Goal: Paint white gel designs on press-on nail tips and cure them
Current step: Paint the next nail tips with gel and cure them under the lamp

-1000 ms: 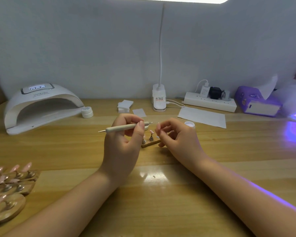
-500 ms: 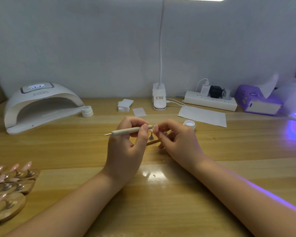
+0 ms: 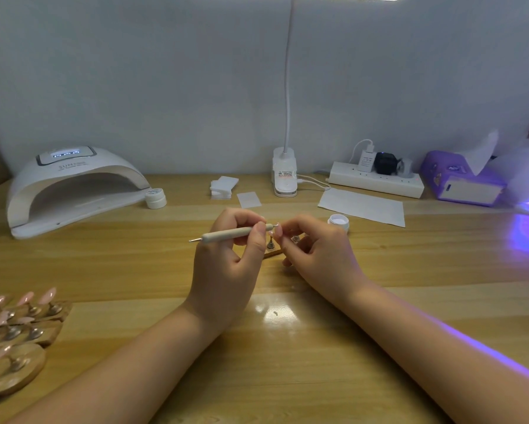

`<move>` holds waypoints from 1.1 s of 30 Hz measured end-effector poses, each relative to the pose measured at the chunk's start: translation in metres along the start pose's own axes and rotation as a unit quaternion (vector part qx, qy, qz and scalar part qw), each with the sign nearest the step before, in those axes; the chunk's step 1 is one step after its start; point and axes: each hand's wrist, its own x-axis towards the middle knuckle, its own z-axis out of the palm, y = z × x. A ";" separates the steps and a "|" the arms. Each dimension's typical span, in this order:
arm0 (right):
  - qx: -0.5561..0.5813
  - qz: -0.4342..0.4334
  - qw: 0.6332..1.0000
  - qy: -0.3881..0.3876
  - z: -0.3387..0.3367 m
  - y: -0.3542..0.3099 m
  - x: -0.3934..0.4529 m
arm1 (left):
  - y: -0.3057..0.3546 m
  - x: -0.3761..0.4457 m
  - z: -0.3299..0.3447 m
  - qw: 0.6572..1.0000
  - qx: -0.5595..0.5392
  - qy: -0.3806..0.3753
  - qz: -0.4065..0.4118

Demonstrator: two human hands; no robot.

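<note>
Seen from above, over a wooden tabletop (image 3: 287, 377). Left hand (image 3: 226, 270) curled round a slim dotting pen (image 3: 229, 233), pinched between thumb and fingers, lying almost level, one metal tip sticking out to the left, the working tip aimed right. Right hand (image 3: 321, 255) just beside it, fingertips pinched on a small pale pink nail tip (image 3: 278, 230), held up off the tabletop. Pen's working tip touching or all but touching that nail tip; too small to tell which. Below and between the hands, a little wooden stand (image 3: 272, 254) with metal pegs, partly hidden by the fingers.

Just behind the right hand, an open pot of white gel (image 3: 338, 221). Far left, a white curing lamp (image 3: 70, 188) with its display lit, mouth facing forward, well apart from the hands. A second small white pot (image 3: 155, 198) just beside the lamp's mouth. Front left, a cluster of round wooden holders carrying finished pink nail tips (image 3: 15, 325). At the back, a clip lamp (image 3: 284, 175), a power strip (image 3: 376, 180), a sheet of paper (image 3: 362, 206), a purple tissue box (image 3: 462, 182). Violet glow spilling in from the far right edge.

Step in hand, by the look of it: dotting or drawing the white design on the held nail tip. Curing not yet begun. Next move likely calls for a very light, steady touch, both wrists braced on the tabletop, then seating the nail tip on a peg without smearing wet gel, and carrying the stand left to the curing lamp.
</note>
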 end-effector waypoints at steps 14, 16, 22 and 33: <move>-0.014 -0.013 1.000 -0.002 0.000 0.000 0.000 | -0.001 0.000 -0.001 1.000 0.006 -0.004 0.002; -0.015 -0.014 1.000 0.000 0.001 0.000 0.000 | -0.002 0.000 0.000 1.000 0.007 -0.004 0.001; -0.020 -0.015 1.000 -0.005 0.000 0.000 0.000 | -0.002 0.001 0.000 1.000 0.009 -0.008 -0.001; -0.015 -0.012 1.000 -0.002 0.001 -0.001 -0.001 | -0.001 0.001 -0.001 1.000 0.008 -0.009 -0.003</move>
